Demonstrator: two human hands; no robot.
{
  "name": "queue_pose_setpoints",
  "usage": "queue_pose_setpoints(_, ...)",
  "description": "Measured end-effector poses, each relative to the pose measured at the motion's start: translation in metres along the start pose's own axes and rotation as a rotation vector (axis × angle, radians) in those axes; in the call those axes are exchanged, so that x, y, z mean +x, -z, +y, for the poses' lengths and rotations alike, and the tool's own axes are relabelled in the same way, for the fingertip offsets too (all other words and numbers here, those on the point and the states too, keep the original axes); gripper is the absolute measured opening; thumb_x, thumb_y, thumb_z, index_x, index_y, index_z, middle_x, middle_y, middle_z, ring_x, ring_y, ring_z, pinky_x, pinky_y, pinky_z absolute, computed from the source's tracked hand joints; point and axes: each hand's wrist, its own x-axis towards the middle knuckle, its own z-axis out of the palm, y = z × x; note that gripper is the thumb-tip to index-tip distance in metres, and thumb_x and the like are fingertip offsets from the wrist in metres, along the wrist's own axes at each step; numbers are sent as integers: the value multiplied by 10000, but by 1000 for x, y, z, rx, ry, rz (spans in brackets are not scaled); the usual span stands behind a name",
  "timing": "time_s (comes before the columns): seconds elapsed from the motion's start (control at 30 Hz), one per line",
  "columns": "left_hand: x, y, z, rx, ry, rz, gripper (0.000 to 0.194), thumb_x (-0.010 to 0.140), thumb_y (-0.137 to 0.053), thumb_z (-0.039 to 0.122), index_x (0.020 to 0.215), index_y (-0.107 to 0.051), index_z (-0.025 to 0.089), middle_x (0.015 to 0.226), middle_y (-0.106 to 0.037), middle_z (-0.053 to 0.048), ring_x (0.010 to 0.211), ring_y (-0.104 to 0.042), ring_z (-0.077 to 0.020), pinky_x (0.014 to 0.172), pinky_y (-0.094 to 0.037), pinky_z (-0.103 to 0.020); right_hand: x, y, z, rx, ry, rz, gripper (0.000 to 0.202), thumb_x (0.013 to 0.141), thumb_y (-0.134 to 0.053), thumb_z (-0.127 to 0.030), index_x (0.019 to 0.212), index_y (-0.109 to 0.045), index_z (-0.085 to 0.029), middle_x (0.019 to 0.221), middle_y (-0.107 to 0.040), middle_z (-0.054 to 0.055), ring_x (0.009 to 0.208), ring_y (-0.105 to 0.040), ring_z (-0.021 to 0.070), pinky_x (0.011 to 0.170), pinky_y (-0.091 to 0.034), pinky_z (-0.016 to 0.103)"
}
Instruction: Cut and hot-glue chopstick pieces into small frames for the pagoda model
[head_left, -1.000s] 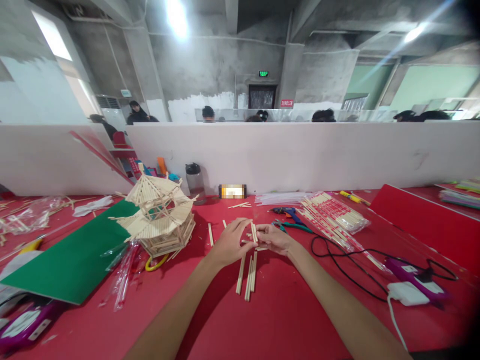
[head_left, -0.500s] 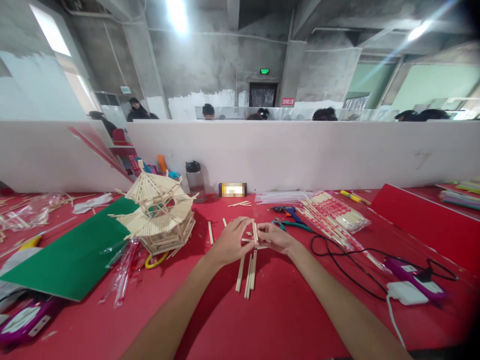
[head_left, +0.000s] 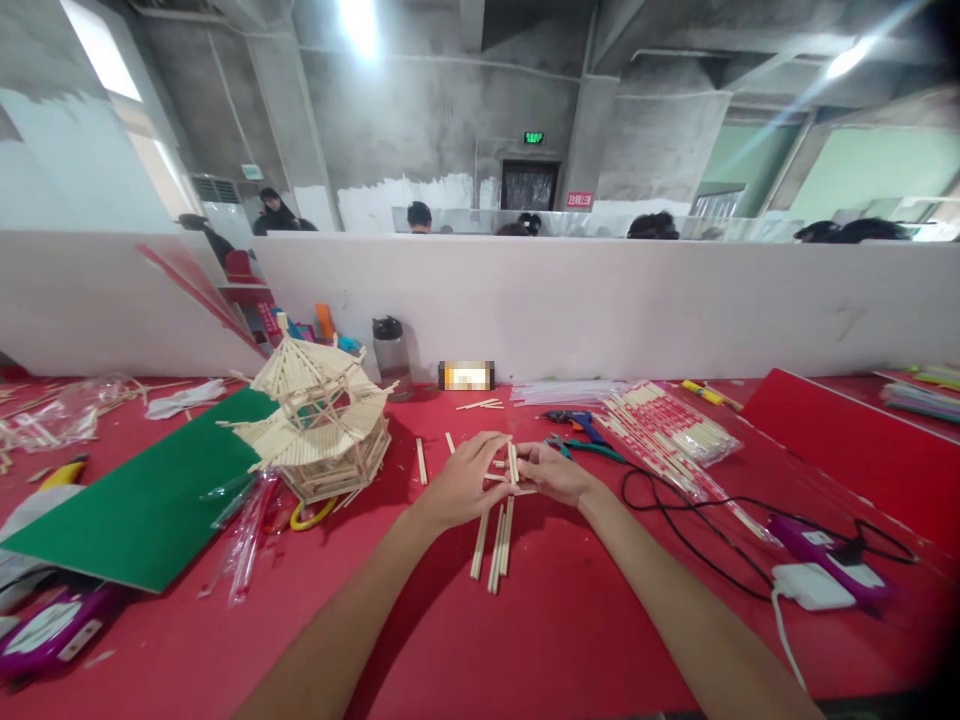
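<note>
Both hands meet over the red table around a small frame of wooden sticks (head_left: 513, 463). My left hand (head_left: 471, 482) curves round its left side, fingertips at the top and thumb at the bottom of the upright sticks. From the other side, my right hand (head_left: 551, 473) pinches the same piece with bent fingers. Several loose wooden sticks (head_left: 498, 550) lie just below the hands. Another short stick (head_left: 421, 462) rests to the left. Farther left stands a pagoda model (head_left: 322, 420) built of similar sticks, with two tiers of roof.
A green board (head_left: 150, 510) lies at the left. Beyond the hands are a glue gun (head_left: 574, 420), green-handled pliers (head_left: 592, 449) and packs of chopsticks (head_left: 667, 425). Black cable (head_left: 660, 520) loops at the right beside a purple power strip (head_left: 829, 555). A bottle (head_left: 391, 360) stands against the white partition (head_left: 600, 305).
The hands stay nearly in place around the stick frame, with only slight finger shifts. The view has tilted very slightly.
</note>
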Motion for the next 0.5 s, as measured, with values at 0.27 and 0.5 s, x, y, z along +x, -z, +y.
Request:
queue_pose_setpoints(0.27, 0, 2, 0, -84, 26, -21, 622, 914, -612, 343, 1481, -376, 246, 1421, -481, -124, 1332, -461, -261, 1139, -376, -433, -1, -7, -5, -6, 65, 26, 467, 668, -862, -467, 987, -683, -177, 817, -670, 4, 658, -612, 113, 701, -509, 263)
queue_pose_setpoints(0.5, 5, -13, -6, -378, 206, 103, 585, 865, -680, 316, 1394, -451, 214, 1194, -640, -91, 1062, -627, -219, 973, -508, -397, 7, -24, -12, -179, 323, 289, 278, 748, -803, -410, 849, -655, -197, 792, -687, 13, 700, -614, 141, 660, -485, 254)
